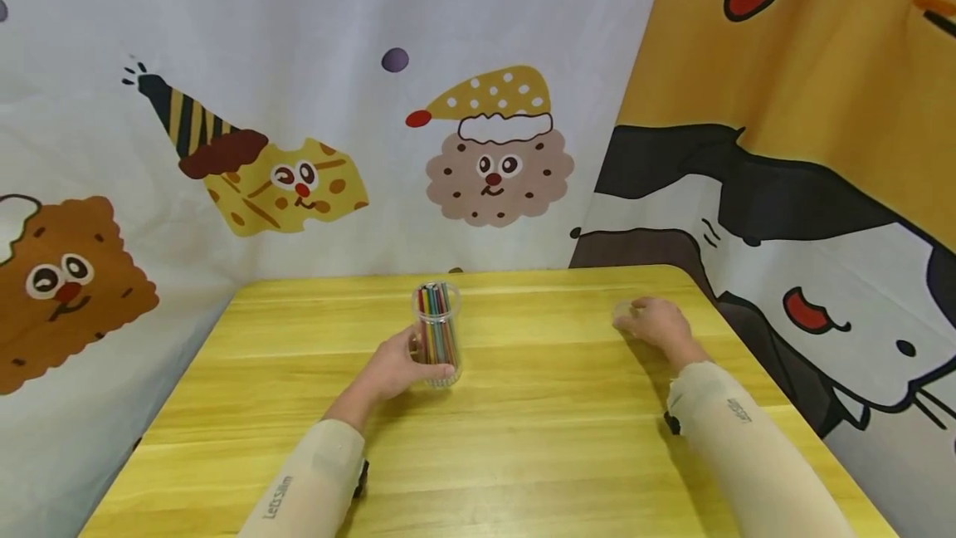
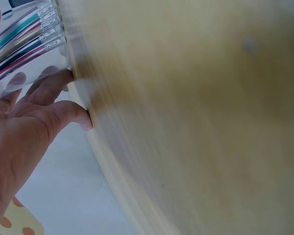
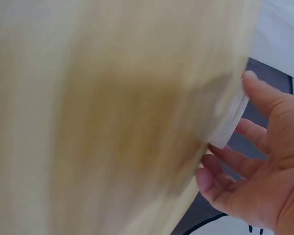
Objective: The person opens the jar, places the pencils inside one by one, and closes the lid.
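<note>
A clear plastic jar point(image 1: 457, 355) stands upright left of the table's middle, towards the back. Several thin coloured pens point(image 1: 435, 302) fill it, their lower ends also showing in the left wrist view as striped sticks point(image 2: 19, 44). My left hand point(image 1: 397, 365) holds the jar low on its left side, thumb across the front. Farther right, my right hand point(image 1: 659, 326) grips a shallow clear lid point(image 3: 230, 122) by its edges, down at the tabletop. Thumb and fingers lie on opposite sides of the lid in the right wrist view.
The yellow wood-grain table point(image 1: 523, 438) has its back edge close to a printed cloth curtain point(image 1: 336, 40) with cartoon figures. Another part of the cloth point(image 1: 844, 289) hangs beyond the table's right edge.
</note>
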`<state>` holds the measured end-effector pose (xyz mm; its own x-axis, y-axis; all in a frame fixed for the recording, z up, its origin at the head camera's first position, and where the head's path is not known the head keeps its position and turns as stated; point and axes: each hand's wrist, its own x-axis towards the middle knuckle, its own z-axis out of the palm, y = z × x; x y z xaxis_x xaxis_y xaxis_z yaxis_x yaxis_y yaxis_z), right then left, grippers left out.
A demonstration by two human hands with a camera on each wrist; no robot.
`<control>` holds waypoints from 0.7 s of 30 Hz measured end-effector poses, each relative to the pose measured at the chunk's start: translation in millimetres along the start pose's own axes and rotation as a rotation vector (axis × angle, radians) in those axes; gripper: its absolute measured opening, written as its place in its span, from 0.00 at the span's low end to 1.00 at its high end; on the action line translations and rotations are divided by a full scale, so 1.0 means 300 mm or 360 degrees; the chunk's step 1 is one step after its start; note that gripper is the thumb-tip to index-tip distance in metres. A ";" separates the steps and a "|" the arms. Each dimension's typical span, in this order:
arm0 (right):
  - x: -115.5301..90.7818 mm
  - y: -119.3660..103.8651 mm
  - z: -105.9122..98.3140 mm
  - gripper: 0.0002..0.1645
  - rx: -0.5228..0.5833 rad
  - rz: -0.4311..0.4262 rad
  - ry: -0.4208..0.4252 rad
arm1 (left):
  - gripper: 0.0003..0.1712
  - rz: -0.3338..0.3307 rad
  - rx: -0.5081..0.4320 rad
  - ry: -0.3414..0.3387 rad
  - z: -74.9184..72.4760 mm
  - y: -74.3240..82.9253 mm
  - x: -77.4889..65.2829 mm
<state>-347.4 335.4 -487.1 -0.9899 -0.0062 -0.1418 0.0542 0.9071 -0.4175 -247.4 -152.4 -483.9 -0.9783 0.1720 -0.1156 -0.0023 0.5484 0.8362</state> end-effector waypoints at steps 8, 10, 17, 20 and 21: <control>-0.032 -0.259 -0.026 0.47 0.0637 -0.0178 -0.0206 | 0.57 -0.0014 0.0044 0.0004 0.002 -0.001 -0.004; -0.038 -0.370 -0.027 0.45 0.0694 -0.0262 -0.0272 | 0.58 -0.0022 0.0051 0.0004 -0.002 -0.003 -0.007; -0.128 -0.777 -0.018 0.39 0.0747 -0.0580 -0.0420 | 0.59 -0.0005 0.0035 -0.0008 -0.006 -0.005 -0.013; -0.170 -0.892 -0.011 0.34 0.0750 -0.0687 -0.0442 | 0.61 0.0001 0.0015 -0.0029 -0.003 0.001 -0.014; -0.182 -0.918 -0.008 0.32 0.0749 -0.0717 -0.0440 | 0.61 0.0007 0.0008 -0.0037 -0.001 0.003 -0.013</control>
<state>-308.6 86.9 -362.1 -0.8630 -0.5016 -0.0606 -0.2405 0.5133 -0.8238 -243.7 -152.8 -482.4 -0.9732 0.1937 -0.1243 0.0033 0.5517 0.8340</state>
